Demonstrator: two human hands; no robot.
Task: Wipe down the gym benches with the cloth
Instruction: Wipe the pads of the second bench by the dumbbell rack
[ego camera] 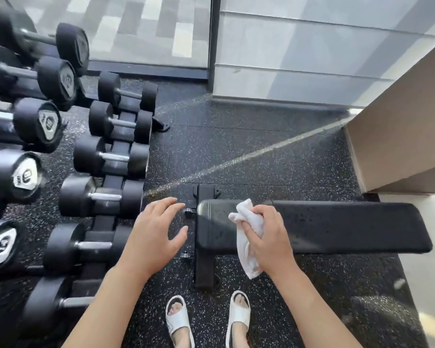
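Standing at the left end of a flat black bench (337, 226), which runs off to the right across speckled rubber flooring (249, 151). Dumbbell rack (106, 172) just beside it on the left.

Right hand (268, 237) clenched around a bunched white cloth (246, 237), held over the near-left part of the pad. One tail of cloth hangs below the fist, past the pad's near edge. Cannot tell from this angle whether the cloth is pressing on the vinyl or hovering just above.

Left hand (156, 237) released, fingers spread, holding nothing, over the floor between rack and bench end.

Pad surface looks mottled, possibly damp or dusty; glare makes it uncertain.

Notes for the wipe:
- Flatten the cloth under the palm; a wad touches little surface.
- Start at this end, work rightward in overlapping passes along the pad's length.
- Cover both long edges and the rounded end.
- Gather the hanging tail so it does not drag on the base frame (205, 262).
- Left hand could steady the bench end if it shifts.
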